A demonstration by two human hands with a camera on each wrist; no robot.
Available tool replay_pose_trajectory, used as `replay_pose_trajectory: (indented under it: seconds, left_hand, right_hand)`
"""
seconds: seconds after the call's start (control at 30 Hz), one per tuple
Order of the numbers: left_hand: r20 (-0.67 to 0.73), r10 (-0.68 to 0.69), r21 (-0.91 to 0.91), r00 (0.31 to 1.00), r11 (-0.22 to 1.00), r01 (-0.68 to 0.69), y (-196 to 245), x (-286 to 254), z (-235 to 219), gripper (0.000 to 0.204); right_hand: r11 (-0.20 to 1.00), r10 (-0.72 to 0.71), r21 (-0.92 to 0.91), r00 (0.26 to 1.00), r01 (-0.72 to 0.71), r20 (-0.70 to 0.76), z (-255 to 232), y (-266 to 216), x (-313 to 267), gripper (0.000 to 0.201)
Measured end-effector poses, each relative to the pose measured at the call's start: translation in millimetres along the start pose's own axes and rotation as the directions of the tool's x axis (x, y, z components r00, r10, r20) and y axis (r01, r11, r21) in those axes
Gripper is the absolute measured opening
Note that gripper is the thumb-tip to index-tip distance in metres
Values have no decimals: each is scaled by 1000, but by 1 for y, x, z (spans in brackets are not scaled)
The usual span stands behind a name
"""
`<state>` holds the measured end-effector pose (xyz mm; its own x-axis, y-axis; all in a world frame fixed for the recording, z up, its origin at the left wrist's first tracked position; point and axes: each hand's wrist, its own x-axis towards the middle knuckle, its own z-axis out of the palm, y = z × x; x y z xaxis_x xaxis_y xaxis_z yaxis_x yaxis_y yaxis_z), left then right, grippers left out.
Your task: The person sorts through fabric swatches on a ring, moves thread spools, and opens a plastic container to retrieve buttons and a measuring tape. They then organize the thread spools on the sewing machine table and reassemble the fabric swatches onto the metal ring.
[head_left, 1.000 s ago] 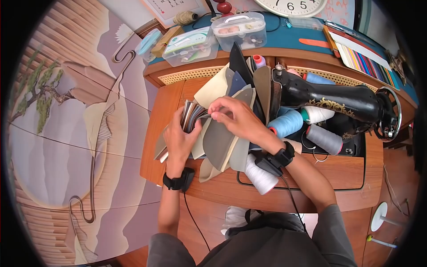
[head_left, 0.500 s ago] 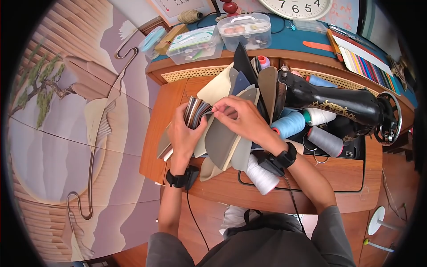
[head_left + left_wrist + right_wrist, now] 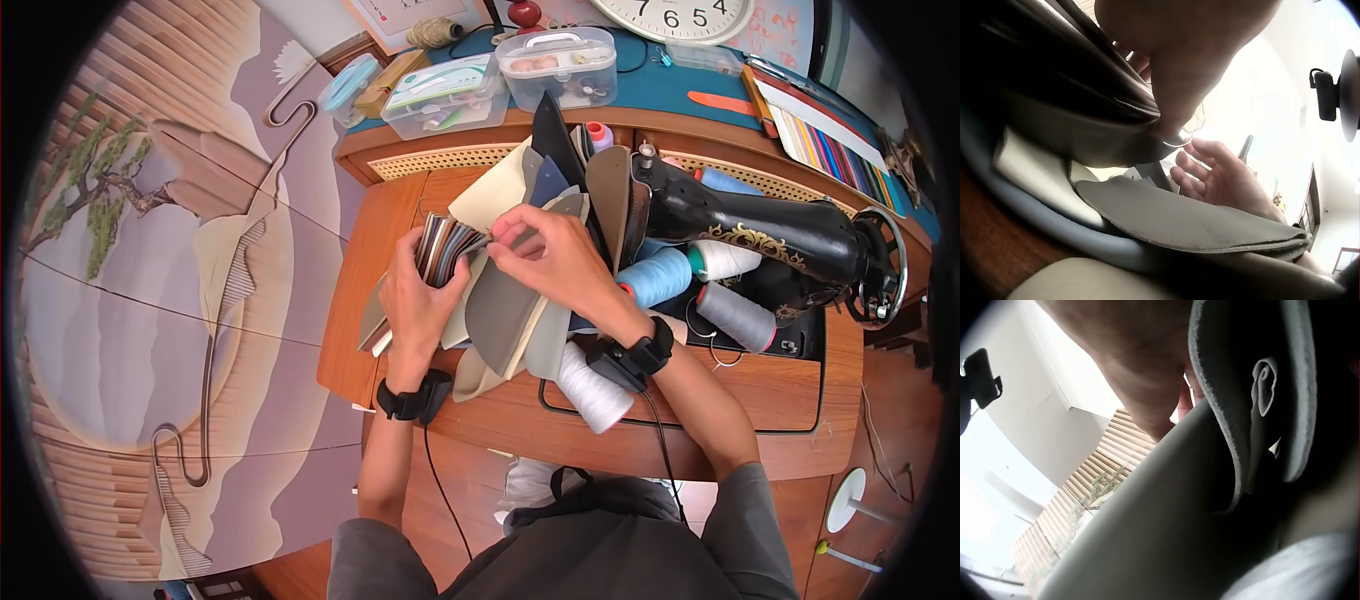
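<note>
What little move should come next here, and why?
Perhaps the right-hand grip should steady the thin loop between finger and thumb: its fingertips are right by that loop at the corner of the swatch stack, which the left-hand grip holds.

Right hand [image 3: 1138,362] near eleven o'clock, its fingers [image 3: 1184,403] partly hidden at the edge of a smooth grey sheet [image 3: 1141,512]. Wavy-edged grey piece [image 3: 1209,394] toward one o'clock; slatted panel [image 3: 1088,475] beyond, toward eight o'clock.
</note>
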<state>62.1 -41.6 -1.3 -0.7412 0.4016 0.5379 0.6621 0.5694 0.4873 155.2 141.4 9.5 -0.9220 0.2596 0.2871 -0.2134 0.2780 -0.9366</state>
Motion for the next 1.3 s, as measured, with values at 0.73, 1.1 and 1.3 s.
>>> replay_pose_trajectory:
  seconds: [0.73,1.1,1.3]
  left_hand:
    - [281,83,-190,956,981,-30,-11,-3,-18,47]
    - [389,244,-106,888,970,-220,-16,22,-34,28]
    - [322,336,55,885,926,-372,-13,32,-38,29]
  right_hand:
    - [993,-114,21,988,117,-109,5,15,3,18]
    - [986,-168,-31,981,165,-98,9,23,4,24]
    - [966,-248,-96,965,239,-85,10,20,4,27]
